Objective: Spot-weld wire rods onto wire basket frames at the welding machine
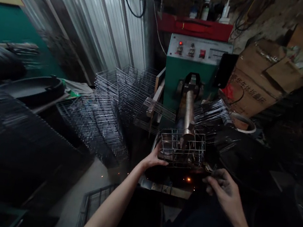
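A small wire basket sits on the metal arm of a green welding machine. My left hand grips the basket's left edge. To the lower right of the basket, my right hand has its fingers curled around thin wire pieces; the grip is dim and hard to read. A few orange sparks glow below the basket.
Stacks of finished wire racks pile up to the left of the machine. Loose wire bundles lie to its right. Cardboard boxes stand at the back right. A corrugated metal wall rises at the left, and a dark tray lies at the left.
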A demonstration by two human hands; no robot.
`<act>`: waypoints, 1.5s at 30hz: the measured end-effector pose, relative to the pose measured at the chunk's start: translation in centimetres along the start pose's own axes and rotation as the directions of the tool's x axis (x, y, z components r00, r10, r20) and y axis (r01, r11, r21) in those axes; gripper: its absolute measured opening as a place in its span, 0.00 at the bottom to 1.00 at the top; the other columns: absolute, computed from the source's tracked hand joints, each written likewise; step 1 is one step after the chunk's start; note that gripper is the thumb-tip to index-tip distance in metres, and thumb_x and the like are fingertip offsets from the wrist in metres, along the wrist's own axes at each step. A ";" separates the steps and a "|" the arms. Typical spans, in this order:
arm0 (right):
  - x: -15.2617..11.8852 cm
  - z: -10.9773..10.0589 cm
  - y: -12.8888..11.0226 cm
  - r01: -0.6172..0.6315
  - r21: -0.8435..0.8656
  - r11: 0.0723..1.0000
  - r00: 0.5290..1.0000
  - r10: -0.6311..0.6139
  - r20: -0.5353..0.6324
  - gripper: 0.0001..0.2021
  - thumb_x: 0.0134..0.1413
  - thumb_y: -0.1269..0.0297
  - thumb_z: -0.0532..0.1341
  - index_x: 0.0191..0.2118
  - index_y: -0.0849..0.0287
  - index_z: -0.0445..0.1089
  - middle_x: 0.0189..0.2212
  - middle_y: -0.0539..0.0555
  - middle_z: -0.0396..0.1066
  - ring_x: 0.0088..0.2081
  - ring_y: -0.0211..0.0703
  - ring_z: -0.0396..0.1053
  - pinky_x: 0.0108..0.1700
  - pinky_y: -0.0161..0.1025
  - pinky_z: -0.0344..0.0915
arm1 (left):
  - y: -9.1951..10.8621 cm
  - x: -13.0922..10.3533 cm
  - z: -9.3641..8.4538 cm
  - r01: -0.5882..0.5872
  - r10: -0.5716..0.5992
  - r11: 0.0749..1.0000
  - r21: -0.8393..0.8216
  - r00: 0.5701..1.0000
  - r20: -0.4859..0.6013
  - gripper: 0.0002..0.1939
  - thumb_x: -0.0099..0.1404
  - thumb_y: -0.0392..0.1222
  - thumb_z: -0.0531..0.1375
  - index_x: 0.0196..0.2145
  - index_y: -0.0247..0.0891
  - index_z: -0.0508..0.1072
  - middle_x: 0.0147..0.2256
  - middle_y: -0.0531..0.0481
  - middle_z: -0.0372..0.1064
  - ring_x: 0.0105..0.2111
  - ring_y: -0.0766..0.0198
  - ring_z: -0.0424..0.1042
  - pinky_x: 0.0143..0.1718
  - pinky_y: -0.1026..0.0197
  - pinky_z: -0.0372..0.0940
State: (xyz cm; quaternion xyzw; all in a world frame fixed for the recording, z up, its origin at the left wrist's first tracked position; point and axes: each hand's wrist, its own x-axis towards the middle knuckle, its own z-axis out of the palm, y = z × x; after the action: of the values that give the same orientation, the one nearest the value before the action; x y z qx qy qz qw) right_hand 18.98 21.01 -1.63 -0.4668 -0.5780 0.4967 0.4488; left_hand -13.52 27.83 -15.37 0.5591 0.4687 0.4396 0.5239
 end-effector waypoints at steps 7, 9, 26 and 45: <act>-1.1 1.1 -1.1 -0.147 0.065 0.987 0.989 0.146 0.028 0.25 0.47 0.43 0.71 0.35 0.59 0.64 0.25 0.55 0.74 0.17 0.34 0.62 0.18 0.31 0.58 | -0.2 0.2 -0.9 0.010 -0.016 0.995 -0.102 0.998 -0.053 0.69 0.36 0.45 0.77 0.69 0.48 0.42 0.69 0.35 0.44 0.63 0.45 0.60 0.62 0.41 0.59; -1.4 1.3 -0.9 -0.156 0.054 0.986 0.987 0.153 0.051 0.26 0.47 0.43 0.71 0.36 0.59 0.64 0.24 0.54 0.74 0.16 0.33 0.61 0.16 0.29 0.56 | 0.1 0.2 -1.4 0.039 -0.042 0.992 -0.117 0.999 -0.025 0.67 0.35 0.44 0.77 0.67 0.45 0.46 0.68 0.34 0.46 0.61 0.43 0.62 0.60 0.40 0.61; -4.0 -0.3 -5.9 -0.107 0.162 0.981 0.882 0.019 0.472 0.24 0.55 0.43 0.64 0.48 0.57 0.76 0.41 0.62 0.76 0.38 0.52 0.75 0.39 0.44 0.73 | 6.2 -10.3 0.6 -0.121 0.089 0.808 0.576 0.993 0.084 0.64 0.35 0.44 0.74 0.67 0.46 0.49 0.63 0.40 0.58 0.62 0.42 0.60 0.63 0.41 0.55; 1.0 4.1 1.5 0.790 -0.613 -0.009 0.518 -0.525 0.675 0.18 0.61 0.81 0.54 0.53 0.67 0.72 0.44 0.60 0.76 0.47 0.51 0.70 0.49 0.46 0.70 | 16.5 -6.3 7.3 -0.071 0.187 0.509 0.858 0.982 -0.030 0.61 0.37 0.47 0.73 0.65 0.42 0.48 0.61 0.41 0.62 0.63 0.43 0.59 0.67 0.40 0.46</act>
State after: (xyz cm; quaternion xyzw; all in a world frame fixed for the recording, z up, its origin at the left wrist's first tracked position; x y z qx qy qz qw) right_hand 14.95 21.44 -3.53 -0.2239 -0.9407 -0.1158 0.2272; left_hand -6.39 20.17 0.62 0.7499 0.6111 0.2234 0.1198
